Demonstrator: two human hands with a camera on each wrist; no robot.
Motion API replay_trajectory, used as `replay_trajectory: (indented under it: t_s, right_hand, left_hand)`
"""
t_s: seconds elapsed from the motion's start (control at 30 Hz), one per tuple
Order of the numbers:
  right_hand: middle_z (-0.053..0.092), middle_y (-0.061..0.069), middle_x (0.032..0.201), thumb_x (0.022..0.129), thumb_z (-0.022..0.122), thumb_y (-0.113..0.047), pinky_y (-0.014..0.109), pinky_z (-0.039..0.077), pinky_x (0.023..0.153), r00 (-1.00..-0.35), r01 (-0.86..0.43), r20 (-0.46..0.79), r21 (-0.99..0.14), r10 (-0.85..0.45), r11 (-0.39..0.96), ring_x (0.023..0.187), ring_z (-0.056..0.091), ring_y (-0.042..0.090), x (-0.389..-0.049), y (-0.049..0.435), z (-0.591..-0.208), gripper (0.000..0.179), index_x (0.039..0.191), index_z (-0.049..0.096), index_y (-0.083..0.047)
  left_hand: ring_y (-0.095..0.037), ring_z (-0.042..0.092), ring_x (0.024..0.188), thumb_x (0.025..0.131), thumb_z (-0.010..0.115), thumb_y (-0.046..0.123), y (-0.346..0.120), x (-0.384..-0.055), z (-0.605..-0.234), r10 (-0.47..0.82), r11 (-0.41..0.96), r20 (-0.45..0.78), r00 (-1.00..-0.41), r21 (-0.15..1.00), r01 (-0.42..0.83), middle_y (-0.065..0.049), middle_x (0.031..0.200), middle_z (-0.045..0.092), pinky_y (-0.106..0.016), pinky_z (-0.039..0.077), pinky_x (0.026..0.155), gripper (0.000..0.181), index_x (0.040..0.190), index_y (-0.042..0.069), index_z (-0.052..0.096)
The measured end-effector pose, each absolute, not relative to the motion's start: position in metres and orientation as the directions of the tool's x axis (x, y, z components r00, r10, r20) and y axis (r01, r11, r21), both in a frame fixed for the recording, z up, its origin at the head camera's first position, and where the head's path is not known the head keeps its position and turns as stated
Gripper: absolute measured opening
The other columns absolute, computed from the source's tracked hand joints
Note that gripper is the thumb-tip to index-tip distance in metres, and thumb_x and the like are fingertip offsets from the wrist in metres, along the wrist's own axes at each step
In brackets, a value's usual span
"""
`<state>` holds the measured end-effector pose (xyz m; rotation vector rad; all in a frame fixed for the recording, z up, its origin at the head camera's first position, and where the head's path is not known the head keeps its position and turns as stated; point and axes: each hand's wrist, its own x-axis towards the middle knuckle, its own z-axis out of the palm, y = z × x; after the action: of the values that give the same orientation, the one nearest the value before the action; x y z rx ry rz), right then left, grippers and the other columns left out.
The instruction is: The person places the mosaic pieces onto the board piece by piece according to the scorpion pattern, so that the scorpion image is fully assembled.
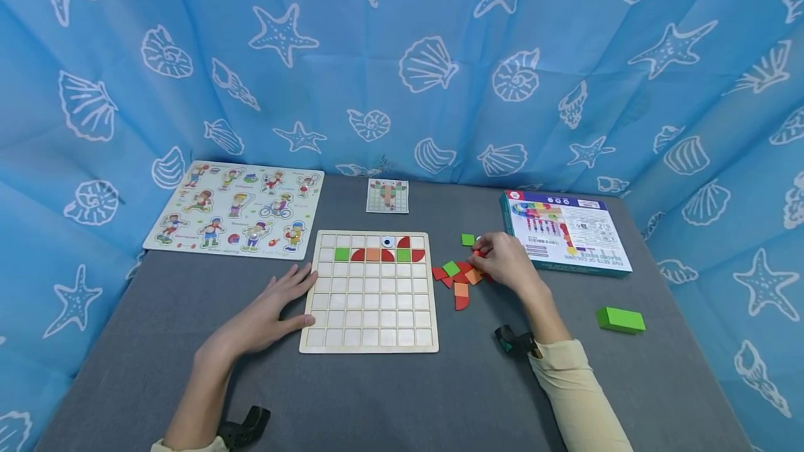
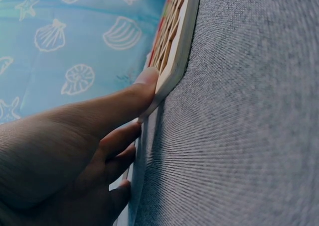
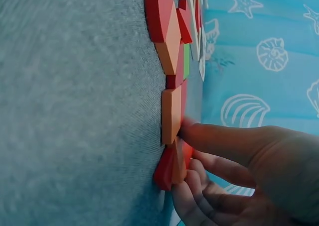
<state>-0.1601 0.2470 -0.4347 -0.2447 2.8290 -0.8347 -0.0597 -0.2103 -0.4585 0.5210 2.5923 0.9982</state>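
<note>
My left hand (image 1: 285,302) lies at the left side of a wooden grid board (image 1: 370,319), fingers spread, thumb on its edge. In the left wrist view the thumb (image 2: 142,89) touches the board's rim near a corner. The board's upper rows hold green squares (image 1: 342,254), an orange square (image 1: 373,254), red quarter-round pieces (image 1: 418,255) and an eye tile (image 1: 388,241). Right of the board, my right hand (image 1: 502,260) is over a loose pile of coloured pieces (image 1: 461,290). Its thumb and forefinger pinch a red piece (image 3: 188,152), partly hidden by the fingers.
A small pattern card (image 1: 387,196) lies behind the board. At the back left is a picture puzzle board (image 1: 235,211). A flat printed box (image 1: 565,232) lies at the right, with a green block (image 1: 620,320) nearer the front. A blue curtain (image 1: 402,54) hangs behind the table.
</note>
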Motion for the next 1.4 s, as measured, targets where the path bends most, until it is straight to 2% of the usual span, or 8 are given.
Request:
replay_trajectory:
  t_s: [0.23, 0.43, 0.6, 0.73, 0.87, 1.1, 1.27, 1.4]
  right_hand:
    - [0.074, 0.013, 0.093, 0.097, 0.083, -0.014, 0.021, 0.048, 0.065, -0.970, -0.164, -0.054, -0.578, -0.238, 0.800, 0.075, 0.061, 0.018, -0.158, 0.246, -0.437, 0.017, 0.106, 0.074, -0.002]
    - [0.077, 0.014, 0.097, 0.098, 0.082, -0.014, 0.020, 0.054, 0.063, -0.969, -0.211, 0.035, -0.640, -0.246, 0.739, 0.079, 0.072, 0.021, -0.155, 0.240, -0.433, 0.014, 0.105, 0.075, -0.005]
    - [0.074, 0.014, 0.100, 0.100, 0.079, -0.013, 0.023, 0.057, 0.059, -0.941, -0.202, -0.050, -0.711, -0.335, 0.673, 0.072, 0.072, 0.020, -0.151, 0.231, -0.426, 0.011, 0.107, 0.074, -0.007]
    - [0.074, 0.011, 0.101, 0.101, 0.078, -0.014, 0.023, 0.058, 0.058, -0.907, -0.217, -0.117, -0.693, -0.404, 0.688, 0.065, 0.067, 0.014, -0.148, 0.222, -0.425, 0.010, 0.107, 0.074, -0.008]
    - [0.074, 0.011, 0.100, 0.101, 0.078, -0.015, 0.023, 0.057, 0.059, -0.903, -0.209, -0.135, -0.690, -0.407, 0.693, 0.065, 0.069, 0.012, -0.146, 0.216, -0.425, 0.011, 0.107, 0.074, -0.007]
    - [0.076, 0.012, 0.102, 0.098, 0.081, -0.012, 0.026, 0.063, 0.068, -0.918, -0.172, -0.118, -0.744, -0.380, 0.646, 0.077, 0.073, 0.016, -0.150, 0.204, -0.423, 0.018, 0.112, 0.074, -0.004]
    - [0.080, 0.011, 0.103, 0.099, 0.078, -0.009, 0.028, 0.064, 0.082, -0.906, -0.247, -0.048, -0.747, -0.420, 0.617, 0.090, 0.073, 0.017, -0.157, 0.188, -0.423, 0.012, 0.110, 0.077, -0.004]
    - [0.082, 0.011, 0.103, 0.100, 0.075, -0.006, 0.032, 0.065, 0.083, -0.885, -0.292, -0.008, -0.769, -0.465, 0.568, 0.090, 0.075, 0.018, -0.165, 0.168, -0.423, 0.012, 0.110, 0.081, -0.004]
  left_hand:
    - [-0.053, 0.013, 0.168, 0.102, 0.076, 0.034, -0.211, -0.060, -0.459, 0.439, 0.691, -0.151, -0.886, 0.687, 0.225, -0.022, 0.180, 0.023, -0.080, 0.008, 0.130, 0.082, 0.168, 0.006, 0.038]
    - [-0.053, 0.013, 0.168, 0.102, 0.077, 0.033, -0.211, -0.060, -0.461, 0.441, 0.689, -0.153, -0.885, 0.690, 0.223, -0.022, 0.180, 0.023, -0.080, 0.008, 0.130, 0.082, 0.168, 0.005, 0.038]
    - [-0.052, 0.012, 0.168, 0.102, 0.077, 0.033, -0.211, -0.060, -0.460, 0.439, 0.687, -0.153, -0.885, 0.692, 0.221, -0.022, 0.180, 0.023, -0.080, 0.007, 0.131, 0.082, 0.169, 0.006, 0.037]
    - [-0.052, 0.012, 0.168, 0.102, 0.077, 0.033, -0.211, -0.059, -0.459, 0.434, 0.692, -0.155, -0.888, 0.688, 0.218, -0.022, 0.180, 0.023, -0.079, 0.008, 0.131, 0.082, 0.169, 0.006, 0.037]
    - [-0.052, 0.013, 0.168, 0.102, 0.077, 0.033, -0.211, -0.059, -0.459, 0.434, 0.692, -0.156, -0.887, 0.688, 0.217, -0.022, 0.180, 0.023, -0.080, 0.008, 0.131, 0.082, 0.169, 0.006, 0.037]
    - [-0.052, 0.013, 0.168, 0.102, 0.076, 0.035, -0.210, -0.059, -0.458, 0.435, 0.692, -0.156, -0.887, 0.688, 0.219, -0.022, 0.180, 0.024, -0.079, 0.008, 0.131, 0.082, 0.169, 0.006, 0.038]
    - [-0.052, 0.013, 0.168, 0.102, 0.076, 0.034, -0.211, -0.059, -0.458, 0.439, 0.691, -0.156, -0.885, 0.689, 0.221, -0.022, 0.180, 0.024, -0.080, 0.008, 0.131, 0.082, 0.169, 0.006, 0.038]
    - [-0.052, 0.013, 0.168, 0.102, 0.077, 0.033, -0.211, -0.059, -0.459, 0.442, 0.684, -0.149, -0.885, 0.693, 0.225, -0.023, 0.180, 0.024, -0.080, 0.008, 0.130, 0.082, 0.168, 0.005, 0.038]
